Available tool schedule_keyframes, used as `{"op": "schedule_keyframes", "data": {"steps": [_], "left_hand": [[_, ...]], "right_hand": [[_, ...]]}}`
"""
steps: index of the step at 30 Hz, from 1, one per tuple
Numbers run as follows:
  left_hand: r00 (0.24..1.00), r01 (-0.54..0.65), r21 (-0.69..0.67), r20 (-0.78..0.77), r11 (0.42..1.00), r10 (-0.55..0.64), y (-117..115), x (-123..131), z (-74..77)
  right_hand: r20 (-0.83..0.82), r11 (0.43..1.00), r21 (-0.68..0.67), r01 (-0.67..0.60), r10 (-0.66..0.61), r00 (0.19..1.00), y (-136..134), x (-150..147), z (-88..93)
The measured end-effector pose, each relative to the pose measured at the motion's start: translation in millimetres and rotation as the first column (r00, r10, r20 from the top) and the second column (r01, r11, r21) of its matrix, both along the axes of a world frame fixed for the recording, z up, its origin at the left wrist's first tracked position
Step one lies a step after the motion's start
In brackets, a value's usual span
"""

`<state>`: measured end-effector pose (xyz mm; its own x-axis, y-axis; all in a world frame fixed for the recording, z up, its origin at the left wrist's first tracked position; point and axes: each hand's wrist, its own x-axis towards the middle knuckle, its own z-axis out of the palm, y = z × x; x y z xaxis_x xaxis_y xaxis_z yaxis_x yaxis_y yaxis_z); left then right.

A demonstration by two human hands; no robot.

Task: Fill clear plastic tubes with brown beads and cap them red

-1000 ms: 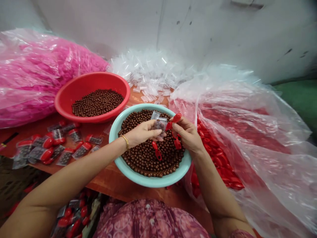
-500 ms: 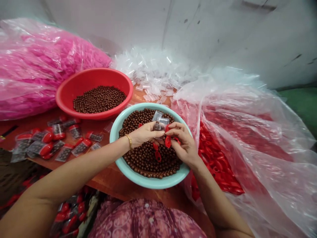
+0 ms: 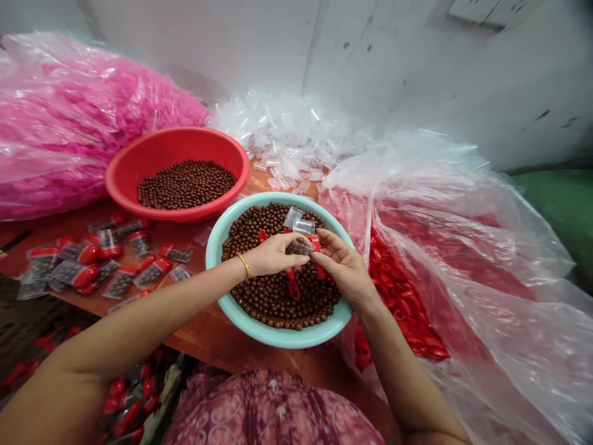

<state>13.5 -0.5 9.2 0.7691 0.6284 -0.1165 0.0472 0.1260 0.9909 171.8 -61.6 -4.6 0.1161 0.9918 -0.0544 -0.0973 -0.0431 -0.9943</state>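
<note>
My left hand [image 3: 274,254] pinches a small clear plastic case [image 3: 300,248] that holds brown balls. At the end of that case my right hand [image 3: 345,269] grips a red plastic cap [image 3: 317,242]; its fingers partly hide where the two meet. Both hands are above a light-blue basin [image 3: 278,337] filled with brown chocolate-like balls [image 3: 273,309]. On the balls lie clear cases [image 3: 304,227] and loose red caps, one of them a looped red cap [image 3: 294,288] below my fingers.
A red basin [image 3: 121,185] with more balls stands back left, near a bag of pink parts [image 3: 92,117]. Filled red-capped cases [image 3: 74,272] lie at left. Clear cases [image 3: 296,136] are heaped against the wall. An open bag of red caps [image 3: 407,309] is at right.
The case in my left hand has tilted and moved slightly down. My right hand has shifted its fingers around the red cap and brought it against the case's end.
</note>
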Motion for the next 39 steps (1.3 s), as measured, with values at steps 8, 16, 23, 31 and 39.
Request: {"op": "schedule_keyframes", "data": {"steps": [8, 16, 23, 31, 39], "left_hand": [[0.992, 0.093, -0.129, -0.076, 0.987, -0.103, -3.3, -1.3, 5.8], [0.989, 0.15, -0.242, 0.044, 0.959, -0.143, 4.3, -5.6, 5.4], [0.989, 0.134, -0.224, -0.025, 0.965, -0.143, 2.1, -5.5, 8.5], [0.999, -0.037, -0.205, -0.016, 0.978, 0.035, 2.0, -5.0, 9.1], [0.997, 0.044, 0.01, -0.065, 0.999, -0.043, -2.4, -3.6, 4.9]], "right_hand": [[0.052, 0.996, -0.087, -0.01, 0.014, 0.999, 4.6, 0.8, 23.9], [0.473, 0.951, 0.152, -0.269, 0.169, 0.865, 13.4, 5.2, 40.2], [0.565, 0.905, 0.182, -0.385, 0.224, 0.794, 11.1, 5.2, 39.0], [0.103, 0.966, -0.096, -0.241, 0.25, 0.963, 13.3, 8.9, 21.8], [0.308, 0.983, -0.029, -0.179, 0.179, 0.934, 5.0, 2.3, 13.4]]}}
